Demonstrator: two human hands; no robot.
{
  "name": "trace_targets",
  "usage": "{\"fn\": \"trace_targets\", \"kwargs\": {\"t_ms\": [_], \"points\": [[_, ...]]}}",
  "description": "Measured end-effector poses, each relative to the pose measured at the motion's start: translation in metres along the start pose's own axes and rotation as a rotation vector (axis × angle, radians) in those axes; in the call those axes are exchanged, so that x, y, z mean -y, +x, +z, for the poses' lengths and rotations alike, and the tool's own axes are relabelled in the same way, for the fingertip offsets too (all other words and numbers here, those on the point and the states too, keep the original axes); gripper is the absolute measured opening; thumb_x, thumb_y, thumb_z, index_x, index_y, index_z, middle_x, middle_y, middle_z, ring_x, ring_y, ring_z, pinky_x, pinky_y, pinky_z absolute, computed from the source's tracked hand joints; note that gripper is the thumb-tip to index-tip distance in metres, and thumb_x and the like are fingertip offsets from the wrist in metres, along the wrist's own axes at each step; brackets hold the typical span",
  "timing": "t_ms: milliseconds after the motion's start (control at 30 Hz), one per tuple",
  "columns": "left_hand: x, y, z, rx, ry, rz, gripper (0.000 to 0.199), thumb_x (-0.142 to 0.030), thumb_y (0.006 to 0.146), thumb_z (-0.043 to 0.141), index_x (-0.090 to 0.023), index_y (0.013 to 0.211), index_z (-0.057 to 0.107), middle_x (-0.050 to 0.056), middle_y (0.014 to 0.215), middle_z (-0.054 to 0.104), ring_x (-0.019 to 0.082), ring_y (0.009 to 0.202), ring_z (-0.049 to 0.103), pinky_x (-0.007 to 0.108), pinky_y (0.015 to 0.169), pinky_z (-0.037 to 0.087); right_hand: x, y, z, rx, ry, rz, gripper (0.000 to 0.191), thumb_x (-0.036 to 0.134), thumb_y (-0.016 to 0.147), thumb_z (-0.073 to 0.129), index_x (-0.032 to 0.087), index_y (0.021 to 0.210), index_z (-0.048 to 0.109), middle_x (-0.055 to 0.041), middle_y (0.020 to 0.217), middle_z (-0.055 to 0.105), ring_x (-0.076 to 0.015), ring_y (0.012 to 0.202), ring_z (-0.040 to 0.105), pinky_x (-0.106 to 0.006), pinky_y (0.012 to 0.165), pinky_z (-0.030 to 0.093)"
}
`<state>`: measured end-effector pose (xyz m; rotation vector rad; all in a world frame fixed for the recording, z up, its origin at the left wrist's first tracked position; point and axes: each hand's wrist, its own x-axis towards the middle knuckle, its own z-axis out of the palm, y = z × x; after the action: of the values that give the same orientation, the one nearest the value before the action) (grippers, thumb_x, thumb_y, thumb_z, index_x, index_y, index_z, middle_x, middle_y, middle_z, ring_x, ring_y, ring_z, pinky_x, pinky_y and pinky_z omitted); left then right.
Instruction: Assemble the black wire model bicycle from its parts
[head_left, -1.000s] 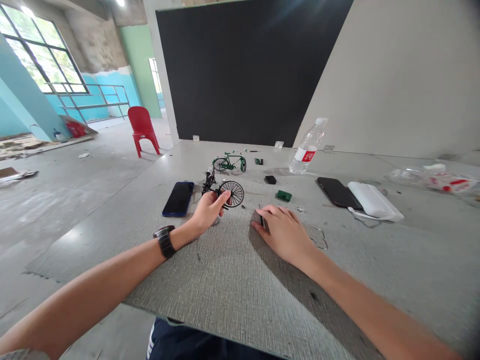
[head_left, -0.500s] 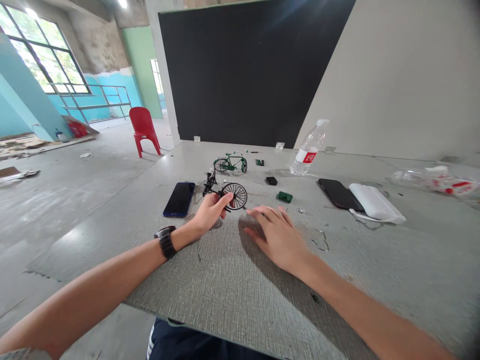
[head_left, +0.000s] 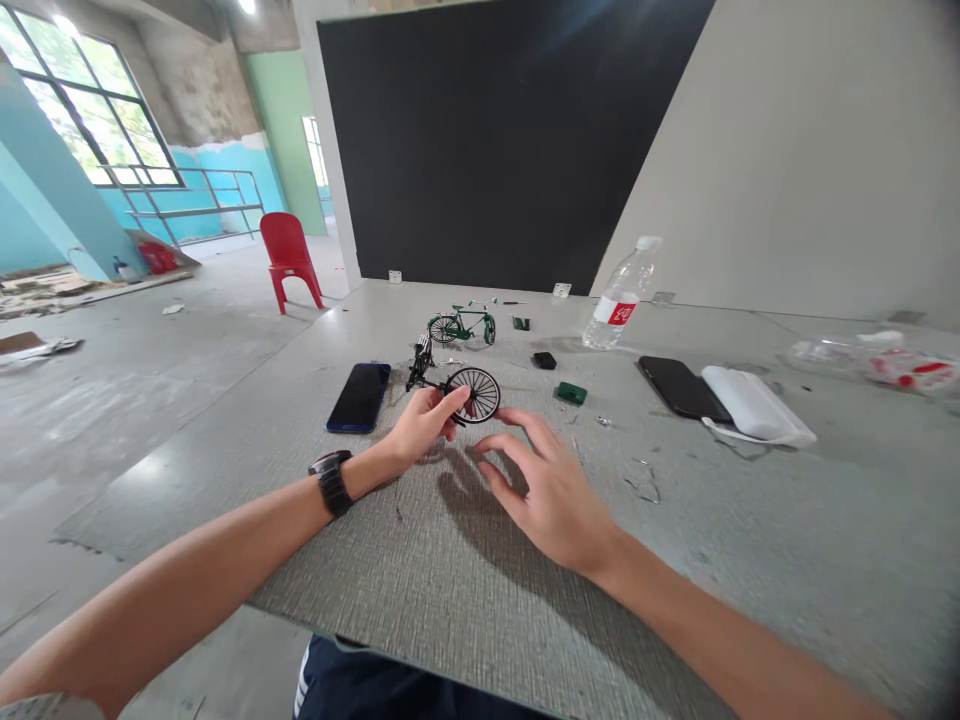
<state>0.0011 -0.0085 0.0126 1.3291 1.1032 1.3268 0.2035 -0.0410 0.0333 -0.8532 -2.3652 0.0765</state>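
My left hand [head_left: 425,422] pinches a black model bicycle [head_left: 480,394], partly assembled, by its frame near the spoked wheel. The other end of the model points away to the upper left, and my fingers hide part of the frame. To the right, my right hand [head_left: 551,490] hovers low over the table with fingers apart and curved; its fingertips are close to the wheel's rim, and whether they touch it I cannot tell. Behind stands a green model bicycle [head_left: 465,323]. A green plastic part [head_left: 571,393] and a black part [head_left: 544,360] lie beyond my right hand.
A blue phone [head_left: 358,397] lies left of the model. On the right are a water bottle [head_left: 615,310], a black phone [head_left: 681,388], a white pouch [head_left: 754,403] and a bent wire piece [head_left: 645,482]. A black panel [head_left: 502,140] rises behind the table [head_left: 420,590].
My right hand has drawn slightly back and its fingers have curled toward the wheel. The bicycle in my left hand has shifted very slightly right.
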Motion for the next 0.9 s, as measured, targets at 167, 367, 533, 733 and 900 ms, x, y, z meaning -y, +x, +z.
{"fn": "trace_targets", "kwargs": {"t_ms": [167, 367, 533, 733, 900], "points": [[-0.0018, -0.0004, 0.0013, 0.006, -0.018, 0.004, 0.05, -0.063, 0.083, 0.062, -0.014, 0.075, 0.061, -0.001, 0.067, 0.055, 0.006, 0.048, 0.045, 0.02, 0.047, 0.039, -0.0001, 0.0004, 0.0, -0.003, 0.021, 0.032, 0.014, 0.025, 0.097, 0.055, 0.024, 0.102, 0.068, -0.0122, 0.125, 0.057, -0.0279, 0.12, 0.058, -0.05, 0.101, 0.051], [0.0004, 0.0005, 0.0001, 0.026, -0.009, 0.023, 0.049, -0.061, 0.086, 0.061, -0.013, 0.075, 0.063, -0.002, 0.062, 0.051, 0.006, 0.048, 0.044, 0.02, 0.048, 0.038, -0.0003, 0.0004, -0.0012, -0.034, 0.014, 0.055, 0.013, 0.024, 0.097, 0.054, 0.022, 0.102, 0.065, -0.0148, 0.145, 0.046, -0.0316, 0.133, 0.049, -0.052, 0.105, 0.048], [0.0026, 0.0015, -0.0007, 0.019, 0.026, 0.018, 0.048, -0.06, 0.087, 0.059, -0.013, 0.076, 0.063, -0.004, 0.059, 0.046, 0.007, 0.048, 0.044, 0.02, 0.047, 0.037, -0.0014, -0.0009, 0.0026, 0.01, 0.014, 0.018, 0.011, 0.022, 0.096, 0.055, 0.024, 0.097, 0.066, -0.0102, 0.12, 0.061, -0.0279, 0.115, 0.06, -0.05, 0.098, 0.051], [-0.001, -0.0006, 0.002, 0.044, 0.006, 0.007, 0.046, -0.059, 0.086, 0.06, -0.014, 0.074, 0.06, -0.004, 0.059, 0.047, 0.006, 0.046, 0.041, 0.021, 0.047, 0.036, -0.003, -0.0005, 0.0033, 0.014, 0.025, 0.022, 0.026, 0.023, 0.097, 0.054, 0.025, 0.121, 0.063, -0.0099, 0.123, 0.062, -0.0264, 0.115, 0.061, -0.049, 0.099, 0.051], [-0.003, -0.0016, 0.0021, 0.073, 0.001, 0.006, 0.045, -0.057, 0.087, 0.06, -0.015, 0.073, 0.058, -0.004, 0.058, 0.047, 0.006, 0.047, 0.04, 0.021, 0.048, 0.037, -0.0034, -0.0008, 0.0032, 0.02, 0.033, 0.025, 0.032, 0.024, 0.097, 0.053, 0.026, 0.128, 0.059, -0.0092, 0.127, 0.061, -0.0261, 0.118, 0.06, -0.048, 0.101, 0.051]]}}
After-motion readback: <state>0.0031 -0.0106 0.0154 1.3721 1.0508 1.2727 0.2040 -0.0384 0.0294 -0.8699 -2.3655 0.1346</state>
